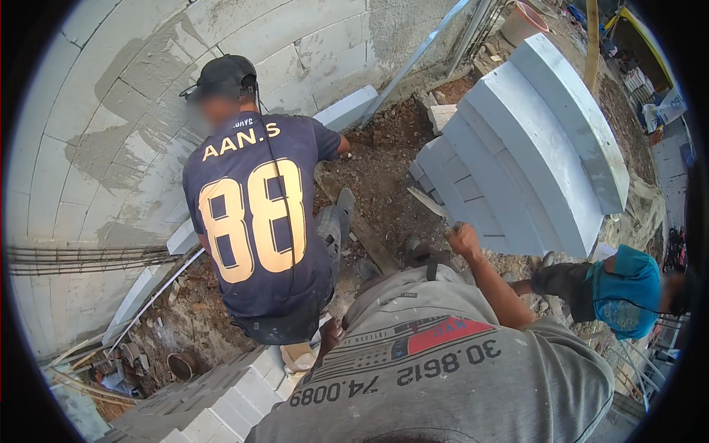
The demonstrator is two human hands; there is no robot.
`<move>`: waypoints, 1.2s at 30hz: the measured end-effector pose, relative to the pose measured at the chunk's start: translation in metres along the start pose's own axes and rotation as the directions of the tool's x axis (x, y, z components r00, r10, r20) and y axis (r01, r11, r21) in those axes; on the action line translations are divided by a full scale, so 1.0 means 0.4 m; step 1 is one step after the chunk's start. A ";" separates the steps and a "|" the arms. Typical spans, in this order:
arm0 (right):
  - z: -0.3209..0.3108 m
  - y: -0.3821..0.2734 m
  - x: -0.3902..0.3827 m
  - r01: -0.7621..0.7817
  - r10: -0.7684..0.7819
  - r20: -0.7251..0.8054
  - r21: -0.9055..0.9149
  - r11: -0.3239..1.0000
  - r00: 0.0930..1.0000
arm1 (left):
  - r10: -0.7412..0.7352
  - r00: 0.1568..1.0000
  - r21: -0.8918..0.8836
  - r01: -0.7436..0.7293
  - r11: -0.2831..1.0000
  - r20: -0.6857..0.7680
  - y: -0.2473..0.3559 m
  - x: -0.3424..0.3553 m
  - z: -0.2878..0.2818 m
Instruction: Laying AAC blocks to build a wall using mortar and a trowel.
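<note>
My right hand (464, 240) is raised in front of my waist, its fingers curled closed; anything inside them is hidden. It is close to the lower corner of a large stack of pale grey-white building blocks (509, 159). A thin pale strip (427, 201) lies between the stack and that hand. Low at my left side, my left hand (330, 332) is dark and partly hidden beside my shirt, so its fingers cannot be made out. Near it is a torn light-brown piece of paper or card (298, 357).
A co-worker in a dark jersey (255, 199) bends close by on the left, beside a block wall (140, 125). Another person in a teal shirt (626, 292) is at right. Rubble soil (384, 159), a plank (373, 244), a bucket (524, 23) and metal rods (88, 258) are around.
</note>
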State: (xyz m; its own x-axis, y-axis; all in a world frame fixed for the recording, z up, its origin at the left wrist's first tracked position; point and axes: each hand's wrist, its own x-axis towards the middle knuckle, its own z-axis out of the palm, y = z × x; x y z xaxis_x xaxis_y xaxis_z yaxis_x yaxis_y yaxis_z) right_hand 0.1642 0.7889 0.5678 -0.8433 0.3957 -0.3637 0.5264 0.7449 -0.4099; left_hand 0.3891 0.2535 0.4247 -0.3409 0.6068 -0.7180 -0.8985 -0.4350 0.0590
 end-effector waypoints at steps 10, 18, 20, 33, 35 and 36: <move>-0.014 0.047 0.058 -0.001 -0.019 0.163 0.122 0.993 0.986 | 0.185 0.634 0.165 -0.092 0.982 -0.751 -0.068 0.076 0.088; 0.040 0.206 0.211 0.422 -0.441 0.163 0.141 0.896 0.882 | 0.397 0.455 0.048 -0.607 0.793 -0.797 -0.421 0.221 0.151; 0.041 0.264 0.237 0.437 -0.444 0.214 0.085 0.896 0.870 | 0.513 0.379 0.530 -0.069 0.845 -0.770 -0.506 0.264 0.247; 0.053 0.444 0.234 0.506 -0.472 0.377 0.010 0.862 0.797 | 0.564 0.139 0.580 0.131 0.804 -0.814 -1.011 0.418 0.553; 0.073 0.432 0.215 0.529 -0.493 0.369 0.007 0.849 0.788 | 0.564 0.121 0.573 0.052 0.818 -0.817 -1.060 0.405 0.550; 0.073 0.460 0.209 0.499 -0.460 0.351 -0.023 0.866 0.815 | 0.569 0.143 0.578 0.035 0.815 -0.810 -1.084 0.384 0.552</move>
State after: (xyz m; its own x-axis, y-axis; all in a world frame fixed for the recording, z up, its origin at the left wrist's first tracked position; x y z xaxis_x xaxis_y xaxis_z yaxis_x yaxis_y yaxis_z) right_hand 0.1936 0.9433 0.4375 -0.8919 -0.2087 -0.4013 0.0326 0.8552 -0.5172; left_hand 0.6651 0.6823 0.4420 -0.3356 -0.6996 -0.6308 -0.9042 0.0514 0.4240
